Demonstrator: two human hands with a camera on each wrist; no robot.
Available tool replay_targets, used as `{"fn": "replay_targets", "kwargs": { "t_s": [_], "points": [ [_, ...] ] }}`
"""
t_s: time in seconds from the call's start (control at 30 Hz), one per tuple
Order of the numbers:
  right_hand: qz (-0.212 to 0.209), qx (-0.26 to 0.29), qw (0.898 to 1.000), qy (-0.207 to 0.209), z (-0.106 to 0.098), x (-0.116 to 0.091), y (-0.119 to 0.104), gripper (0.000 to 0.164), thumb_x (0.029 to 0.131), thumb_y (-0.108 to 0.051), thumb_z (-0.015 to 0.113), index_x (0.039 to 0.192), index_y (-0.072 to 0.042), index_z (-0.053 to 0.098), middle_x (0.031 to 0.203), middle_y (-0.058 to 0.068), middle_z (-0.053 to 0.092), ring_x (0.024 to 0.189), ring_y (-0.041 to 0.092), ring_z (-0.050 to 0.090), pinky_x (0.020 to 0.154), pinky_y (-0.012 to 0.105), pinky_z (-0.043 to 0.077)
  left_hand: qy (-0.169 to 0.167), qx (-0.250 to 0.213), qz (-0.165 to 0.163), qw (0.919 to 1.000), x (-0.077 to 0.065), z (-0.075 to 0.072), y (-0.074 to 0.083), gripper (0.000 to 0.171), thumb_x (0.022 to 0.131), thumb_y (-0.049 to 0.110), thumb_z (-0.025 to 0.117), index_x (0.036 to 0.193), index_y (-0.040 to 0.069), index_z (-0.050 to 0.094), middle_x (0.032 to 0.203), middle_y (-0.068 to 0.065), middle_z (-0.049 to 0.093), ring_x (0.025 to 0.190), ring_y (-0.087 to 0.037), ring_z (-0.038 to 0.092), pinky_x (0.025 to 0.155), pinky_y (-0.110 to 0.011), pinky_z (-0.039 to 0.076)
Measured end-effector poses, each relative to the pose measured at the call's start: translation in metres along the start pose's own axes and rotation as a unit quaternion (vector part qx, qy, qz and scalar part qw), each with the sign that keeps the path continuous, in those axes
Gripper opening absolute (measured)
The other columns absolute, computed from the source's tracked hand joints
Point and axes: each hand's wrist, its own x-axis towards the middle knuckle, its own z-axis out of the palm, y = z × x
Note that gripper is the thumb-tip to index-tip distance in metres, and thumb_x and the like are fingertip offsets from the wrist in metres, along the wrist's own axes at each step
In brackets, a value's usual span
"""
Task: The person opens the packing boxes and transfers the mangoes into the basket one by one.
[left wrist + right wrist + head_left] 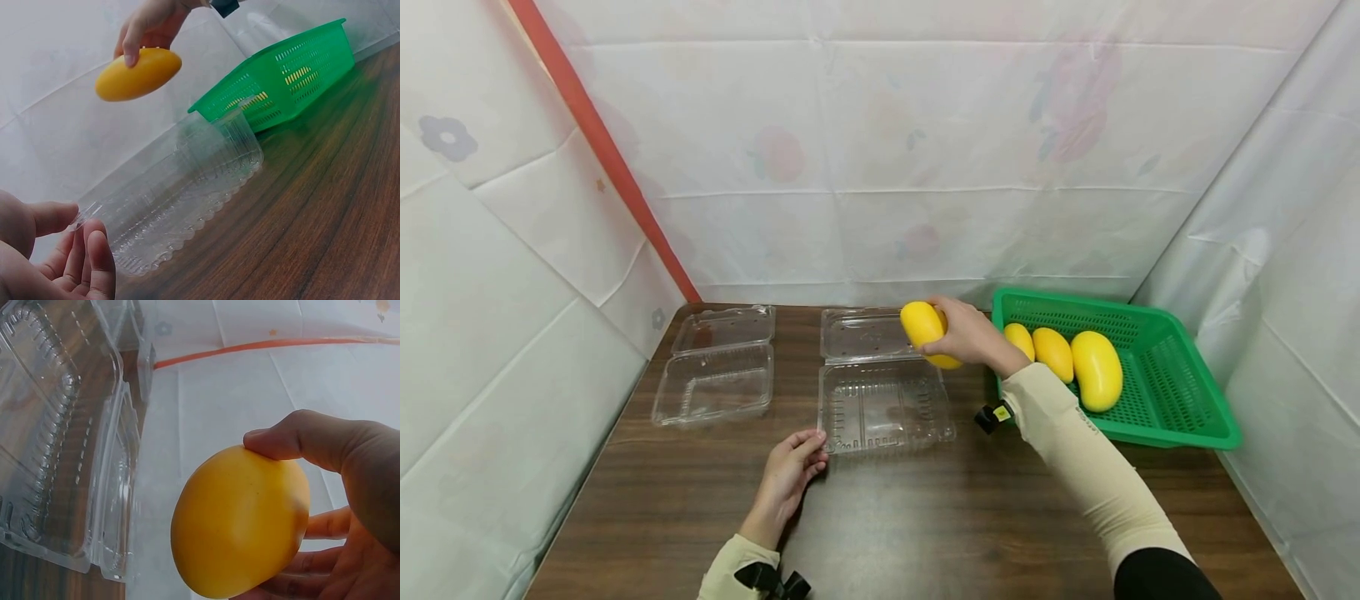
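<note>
In the head view my right hand (968, 335) grips a yellow mango (921, 327) above the back right of an open clear plastic clamshell box (880, 427). The thumb lies on one side of the mango (240, 519) and the fingers on the other, partly hidden behind it in the right wrist view. At the box's front left corner, my left hand (793, 471) pinches the rim between thumb and fingers. The left wrist view shows this pinch, with the mango (139, 74) held over the box. The box's lid (857, 333) lies folded back behind its base.
A green plastic basket (1206, 408) stands at the right, with several mangoes along its left side, one of them a large mango (1097, 371). Another open clear clamshell box (711, 387) sits at the left on the brown wooden table (925, 533). White sheets enclose the table's back and sides.
</note>
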Motion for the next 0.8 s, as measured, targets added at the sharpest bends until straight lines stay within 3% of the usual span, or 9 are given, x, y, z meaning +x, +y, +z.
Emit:
{"fn": "replay_targets", "kwargs": {
  "t_s": [0.8],
  "points": [
    [0.030,0.022,0.999,0.013,-0.018,-0.018,0.034,0.081,0.083,-0.032,0.075,0.148,-0.007,0.033,0.135,0.020,0.053,0.107,0.034,0.057,0.083,0.047,0.053,0.008,-0.005,0.005,0.9999,0.003,0.000,-0.002,0.011,0.094,0.010,0.063,0.102,0.004,0.059,0.079,0.005,0.062,0.067,-0.006,0.060,0.063,-0.019,0.052]
  ]
}}
